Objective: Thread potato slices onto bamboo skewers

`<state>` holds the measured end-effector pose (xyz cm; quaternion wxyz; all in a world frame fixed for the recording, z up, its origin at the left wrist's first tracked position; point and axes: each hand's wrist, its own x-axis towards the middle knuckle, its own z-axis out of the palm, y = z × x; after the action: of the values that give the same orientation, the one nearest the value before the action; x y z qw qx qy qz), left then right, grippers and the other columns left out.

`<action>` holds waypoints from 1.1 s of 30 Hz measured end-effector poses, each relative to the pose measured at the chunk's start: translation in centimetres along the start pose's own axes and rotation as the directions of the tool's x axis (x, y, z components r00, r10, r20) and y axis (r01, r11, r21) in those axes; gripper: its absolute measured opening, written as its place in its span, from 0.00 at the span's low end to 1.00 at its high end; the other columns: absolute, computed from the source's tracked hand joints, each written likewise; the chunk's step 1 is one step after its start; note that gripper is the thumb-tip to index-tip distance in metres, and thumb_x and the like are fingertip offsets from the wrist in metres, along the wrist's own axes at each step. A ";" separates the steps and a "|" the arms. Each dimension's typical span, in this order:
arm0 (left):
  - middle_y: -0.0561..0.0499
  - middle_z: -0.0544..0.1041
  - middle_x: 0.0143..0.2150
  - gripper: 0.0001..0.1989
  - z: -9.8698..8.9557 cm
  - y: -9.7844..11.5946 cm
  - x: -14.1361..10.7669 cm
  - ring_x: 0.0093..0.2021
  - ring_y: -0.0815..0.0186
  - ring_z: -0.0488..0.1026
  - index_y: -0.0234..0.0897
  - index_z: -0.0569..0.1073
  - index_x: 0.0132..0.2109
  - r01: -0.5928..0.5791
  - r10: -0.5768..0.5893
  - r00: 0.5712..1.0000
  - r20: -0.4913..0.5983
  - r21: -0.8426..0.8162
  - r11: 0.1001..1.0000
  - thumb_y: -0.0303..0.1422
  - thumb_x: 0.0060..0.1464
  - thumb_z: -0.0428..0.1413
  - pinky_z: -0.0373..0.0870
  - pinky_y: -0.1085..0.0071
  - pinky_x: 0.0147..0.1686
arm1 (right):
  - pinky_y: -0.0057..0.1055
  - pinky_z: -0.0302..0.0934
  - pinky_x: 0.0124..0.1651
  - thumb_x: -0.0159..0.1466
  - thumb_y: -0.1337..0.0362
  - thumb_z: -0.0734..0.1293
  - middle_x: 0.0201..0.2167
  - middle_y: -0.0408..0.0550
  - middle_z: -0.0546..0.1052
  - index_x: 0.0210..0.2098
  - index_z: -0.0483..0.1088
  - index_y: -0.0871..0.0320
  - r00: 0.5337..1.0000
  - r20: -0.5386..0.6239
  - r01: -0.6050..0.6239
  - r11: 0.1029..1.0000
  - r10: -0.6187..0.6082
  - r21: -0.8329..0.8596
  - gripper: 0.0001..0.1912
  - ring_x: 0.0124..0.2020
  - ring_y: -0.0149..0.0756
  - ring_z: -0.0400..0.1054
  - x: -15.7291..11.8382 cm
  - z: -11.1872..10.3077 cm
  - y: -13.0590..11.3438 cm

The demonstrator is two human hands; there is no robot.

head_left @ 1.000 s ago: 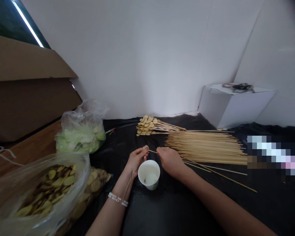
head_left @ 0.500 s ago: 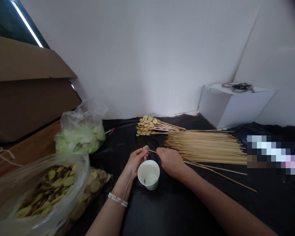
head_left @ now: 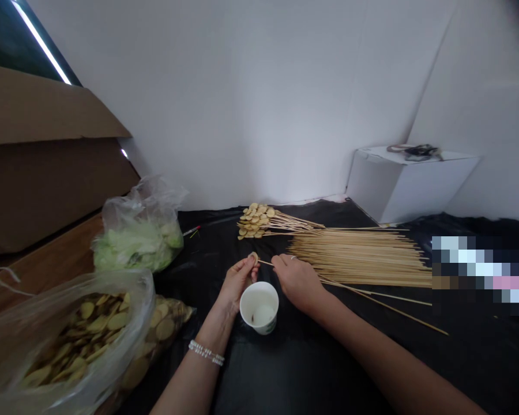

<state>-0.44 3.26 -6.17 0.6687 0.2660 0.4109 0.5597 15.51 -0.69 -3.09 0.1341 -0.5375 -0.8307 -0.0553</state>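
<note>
Bags (head_left: 145, 317) full of thin round slices sit on my left, one wide open and one tucked just beside it. Behind them is a clear bag (head_left: 138, 245) with pale green food in it. A big brown box (head_left: 47, 190) stands past that, and a bit of white string (head_left: 2, 274) lies near the bags. A small thing with a red tip (head_left: 192, 231) lies on the black sheet (head_left: 259, 380), to the right of the green food.

Farther out, sticks with slices on their ends (head_left: 256, 221) lie in a bunch. Next to them, on my right, is a big pile of plain sticks (head_left: 363, 256). A white box (head_left: 393, 187) stands behind the pile, with a dark thing (head_left: 419, 152) on top. The white cup (head_left: 259, 308) is the thing most in the way. It stands close in front of me, between my arms and near my fingers.

My left hand (head_left: 241, 276) comes up from below, with beads (head_left: 206, 353) on the wrist. Its thumb and fingers pinch one round slice (head_left: 254, 257). My right hand (head_left: 298, 280) reaches in from the right, back side up, fingers curled in tight around a thin stick (head_left: 266, 263). The stick goes across the gap to the slice, just past the cup.
</note>
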 end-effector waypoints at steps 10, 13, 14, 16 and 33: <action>0.52 0.74 0.24 0.12 -0.1 0.0 0.0 0.20 0.79 0.66 0.29 0.75 0.29 0.021 -0.022 1.000 0.015 0.049 0.999 0.29 0.36 0.69 0.64 0.86 0.18 | 0.27 0.59 0.33 0.68 0.68 0.52 0.37 0.55 0.75 0.39 0.66 0.59 0.997 0.066 -0.040 0.999 0.041 -0.016 0.12 0.37 0.39 0.70 0.0 -0.1 -0.3; 0.52 0.74 0.23 0.13 -0.2 -0.1 0.0 0.19 0.79 0.67 0.28 0.75 0.30 0.024 -0.025 0.999 0.023 0.048 0.999 0.29 0.35 0.69 0.64 0.86 0.19 | 0.28 0.59 0.33 0.69 0.67 0.50 0.35 0.55 0.76 0.39 0.66 0.60 0.996 0.072 -0.050 0.999 0.051 -0.014 0.15 0.36 0.40 0.71 0.0 0.0 -0.3; 0.52 0.74 0.23 0.14 -0.2 -0.1 0.0 0.19 0.79 0.67 0.28 0.76 0.30 0.024 -0.026 0.999 0.024 0.047 0.999 0.29 0.34 0.69 0.63 0.86 0.19 | 0.29 0.59 0.33 0.69 0.66 0.50 0.35 0.55 0.76 0.39 0.66 0.60 0.995 0.075 -0.058 0.998 0.059 -0.012 0.15 0.35 0.40 0.71 0.1 0.0 -0.3; 0.52 0.74 0.23 0.15 -0.1 -0.2 0.0 0.19 0.80 0.67 0.28 0.76 0.29 0.018 -0.019 0.999 0.028 0.053 0.998 0.30 0.32 0.70 0.63 0.86 0.18 | 0.29 0.59 0.32 0.69 0.64 0.49 0.33 0.54 0.76 0.39 0.66 0.60 0.994 0.084 -0.068 0.998 0.068 -0.003 0.15 0.35 0.40 0.72 0.1 0.0 -0.3; 0.51 0.73 0.22 0.08 -0.3 0.2 0.1 0.19 0.79 0.67 0.28 0.75 0.28 0.034 -0.034 0.999 -0.043 -0.008 0.999 0.25 0.40 0.67 0.63 0.86 0.16 | 0.28 0.60 0.32 0.67 0.69 0.52 0.36 0.53 0.74 0.40 0.65 0.59 0.998 0.048 -0.049 0.998 0.051 -0.045 0.12 0.36 0.39 0.71 0.0 0.1 -0.3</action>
<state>-0.78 3.36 -6.16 0.6701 0.2445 0.4274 0.5554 15.22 -0.83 -3.14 0.1033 -0.5620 -0.8187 -0.0569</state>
